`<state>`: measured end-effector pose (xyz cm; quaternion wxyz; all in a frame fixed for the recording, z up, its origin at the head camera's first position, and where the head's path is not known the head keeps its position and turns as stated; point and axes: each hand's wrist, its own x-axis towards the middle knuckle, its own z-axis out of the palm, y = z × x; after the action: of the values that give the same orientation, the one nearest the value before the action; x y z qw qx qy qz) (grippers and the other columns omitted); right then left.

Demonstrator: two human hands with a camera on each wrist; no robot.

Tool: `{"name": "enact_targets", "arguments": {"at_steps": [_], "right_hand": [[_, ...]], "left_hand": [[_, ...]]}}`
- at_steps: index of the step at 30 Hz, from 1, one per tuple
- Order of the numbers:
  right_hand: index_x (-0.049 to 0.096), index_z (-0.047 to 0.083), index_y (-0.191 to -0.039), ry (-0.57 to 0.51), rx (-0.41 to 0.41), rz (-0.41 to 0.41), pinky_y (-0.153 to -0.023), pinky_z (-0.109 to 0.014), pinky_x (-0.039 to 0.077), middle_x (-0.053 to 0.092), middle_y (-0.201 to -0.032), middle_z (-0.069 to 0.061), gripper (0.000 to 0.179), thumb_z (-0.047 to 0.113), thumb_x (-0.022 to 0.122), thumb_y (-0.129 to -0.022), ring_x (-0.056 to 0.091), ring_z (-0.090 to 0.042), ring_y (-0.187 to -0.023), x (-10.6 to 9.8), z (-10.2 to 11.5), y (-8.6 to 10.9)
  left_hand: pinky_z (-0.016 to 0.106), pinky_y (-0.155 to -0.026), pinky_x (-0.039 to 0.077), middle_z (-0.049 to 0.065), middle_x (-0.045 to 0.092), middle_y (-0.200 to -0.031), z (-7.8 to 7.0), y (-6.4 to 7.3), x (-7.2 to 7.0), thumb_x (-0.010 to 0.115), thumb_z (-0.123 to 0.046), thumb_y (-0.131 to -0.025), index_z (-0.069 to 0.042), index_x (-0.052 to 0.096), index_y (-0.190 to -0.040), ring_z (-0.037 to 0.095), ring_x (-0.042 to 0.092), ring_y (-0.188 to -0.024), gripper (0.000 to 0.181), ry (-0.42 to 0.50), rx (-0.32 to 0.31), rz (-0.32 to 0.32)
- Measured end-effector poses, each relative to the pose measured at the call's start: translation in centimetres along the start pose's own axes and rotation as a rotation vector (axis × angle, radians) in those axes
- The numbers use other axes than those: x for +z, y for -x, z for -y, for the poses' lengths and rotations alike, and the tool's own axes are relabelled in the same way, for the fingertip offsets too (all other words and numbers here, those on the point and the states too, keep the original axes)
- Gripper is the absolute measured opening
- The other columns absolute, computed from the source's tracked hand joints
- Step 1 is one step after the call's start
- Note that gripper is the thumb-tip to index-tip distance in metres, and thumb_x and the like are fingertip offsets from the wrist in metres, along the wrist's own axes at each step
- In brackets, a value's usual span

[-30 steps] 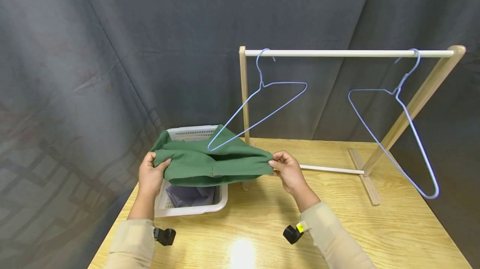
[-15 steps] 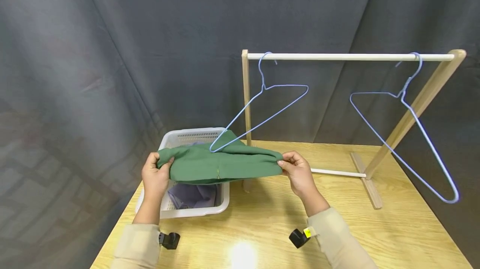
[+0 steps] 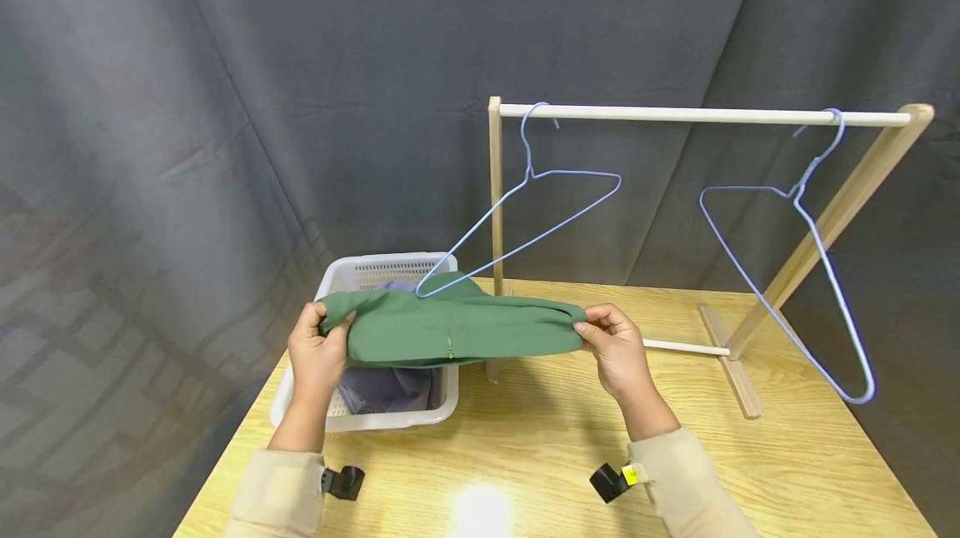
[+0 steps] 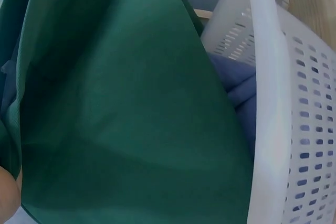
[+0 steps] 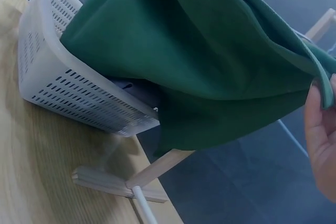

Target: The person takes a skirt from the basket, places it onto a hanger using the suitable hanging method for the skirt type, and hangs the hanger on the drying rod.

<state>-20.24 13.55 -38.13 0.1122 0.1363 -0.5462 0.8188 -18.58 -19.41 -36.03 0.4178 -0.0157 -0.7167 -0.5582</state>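
A green garment (image 3: 465, 326) with a short gold-coloured zip at its middle is stretched sideways between both hands. The left hand (image 3: 318, 351) pinches its left end over the basket, thumb on the near side. At the right end, the right hand (image 3: 621, 352) pinches a corner between thumb and fingers. In the right wrist view, cloth (image 5: 210, 66) hangs in folds below the pinched edge (image 5: 326, 90). Behind and above it, the lower corner of a pale blue hanger (image 3: 517, 188) overlaps the garment in the head view.
Under the garment stands a white plastic basket (image 3: 397, 420) with purple cloth (image 3: 386, 389) inside. A clothes rack with a white rail (image 3: 675, 114) and wooden posts stands on the wooden table (image 3: 555, 471). A second pale blue hanger (image 3: 750, 286) hangs at its right end.
Both hands have moved slightly to the right, the right hand further, so the garment is drawn wider and flatter. More of the basket's back now shows.
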Motion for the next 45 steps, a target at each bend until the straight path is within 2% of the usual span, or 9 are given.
{"name": "enact_targets", "arguments": {"at_steps": [4, 8, 11, 14, 18, 20, 25, 39, 45], "right_hand": [[0.062, 0.013, -0.075, -0.023, -0.029, -0.007, -0.056, -0.018, 0.046, 0.056, -0.074, 0.000, 0.035, -0.019, 0.048, -0.075, 0.053, -0.008, -0.066, -0.3, 0.4, 0.1], [0.062, 0.011, -0.075, -0.053, -0.058, 0.004, -0.056, -0.018, 0.046, 0.057, -0.073, 0.000, 0.035, -0.020, 0.048, -0.075, 0.053, -0.008, -0.065, -0.5, 0.7, 0.1], [0.062, 0.010, -0.076, -0.071, -0.073, 0.023, -0.056, -0.018, 0.046, 0.057, -0.074, -0.001, 0.033, -0.020, 0.048, -0.075, 0.054, -0.009, -0.066, -0.6, 0.9, 0.2], [0.062, 0.010, -0.077, -0.076, -0.075, 0.035, -0.056, -0.018, 0.046, 0.057, -0.075, -0.001, 0.031, -0.018, 0.049, -0.076, 0.054, -0.009, -0.065, -0.8, 1.0, 0.4], [0.062, 0.010, -0.077, -0.074, -0.071, 0.042, -0.057, -0.017, 0.046, 0.057, -0.076, -0.001, 0.029, -0.016, 0.051, -0.076, 0.054, -0.009, -0.065, -1.1, 1.1, 0.7], [0.062, 0.009, -0.078, -0.082, -0.074, 0.043, -0.057, -0.018, 0.046, 0.057, -0.075, -0.001, 0.028, -0.016, 0.051, -0.077, 0.055, -0.009, -0.065, -1.3, 1.2, 0.8], [0.062, 0.007, -0.080, -0.106, -0.096, 0.052, -0.057, -0.018, 0.047, 0.058, -0.075, -0.003, 0.029, -0.019, 0.049, -0.077, 0.056, -0.010, -0.066, -1.5, 1.4, 1.0], [0.062, 0.000, -0.082, -0.208, -0.165, 0.076, -0.059, -0.020, 0.048, 0.060, -0.078, -0.006, 0.026, -0.020, 0.047, -0.076, 0.058, -0.013, -0.069, -2.0, 2.4, 1.2], [0.061, -0.004, -0.085, -0.273, -0.206, 0.107, -0.059, -0.021, 0.049, 0.060, -0.080, -0.009, 0.024, -0.021, 0.046, -0.077, 0.059, -0.015, -0.070, -2.4, 2.6, 1.3]], "left_hand": [[0.014, -0.062, 0.036, -0.020, 0.051, -0.074, -2.0, 0.4, 0.3, 0.060, 0.015, -0.070, 0.009, 0.049, -0.070, -0.001, 0.046, -0.069, 0.012, 0.007, 0.036, -0.002], [0.013, -0.062, 0.038, -0.022, 0.053, -0.075, -2.9, 0.7, 0.4, 0.059, 0.016, -0.070, 0.010, 0.049, -0.071, -0.002, 0.048, -0.070, 0.012, 0.023, 0.045, -0.012], [0.013, -0.062, 0.038, -0.020, 0.053, -0.075, -2.9, 0.9, 0.4, 0.059, 0.017, -0.069, 0.011, 0.049, -0.071, -0.002, 0.048, -0.070, 0.012, 0.047, 0.050, -0.020], [0.013, -0.062, 0.038, -0.019, 0.053, -0.074, -1.9, 1.1, 0.2, 0.059, 0.017, -0.069, 0.010, 0.049, -0.070, -0.001, 0.048, -0.070, 0.013, 0.064, 0.051, -0.017], [0.014, -0.062, 0.040, -0.018, 0.056, -0.077, -0.7, 1.6, -0.1, 0.060, 0.016, -0.069, 0.009, 0.052, -0.071, 0.001, 0.050, -0.072, 0.011, 0.085, 0.065, 0.007], [0.013, -0.062, 0.041, -0.017, 0.057, -0.080, -0.6, 1.9, -0.2, 0.060, 0.016, -0.069, 0.009, 0.053, -0.071, 0.001, 0.051, -0.072, 0.011, 0.095, 0.086, 0.027], [0.013, -0.061, 0.043, -0.017, 0.059, -0.081, -0.9, 2.4, -0.3, 0.060, 0.017, -0.069, 0.007, 0.051, -0.070, 0.001, 0.052, -0.070, 0.013, 0.112, 0.146, 0.053], [0.015, -0.064, 0.043, -0.018, 0.059, -0.083, -2.3, 2.8, 0.0, 0.059, 0.023, -0.065, 0.009, 0.051, -0.069, 0.001, 0.052, -0.073, 0.017, 0.173, 0.208, 0.057], [0.015, -0.062, 0.041, -0.004, 0.060, -0.075, -2.9, 2.9, -0.1, 0.064, 0.005, -0.072, 0.005, 0.050, -0.066, 0.003, 0.051, -0.071, 0.015, 0.187, 0.277, 0.092]]}}
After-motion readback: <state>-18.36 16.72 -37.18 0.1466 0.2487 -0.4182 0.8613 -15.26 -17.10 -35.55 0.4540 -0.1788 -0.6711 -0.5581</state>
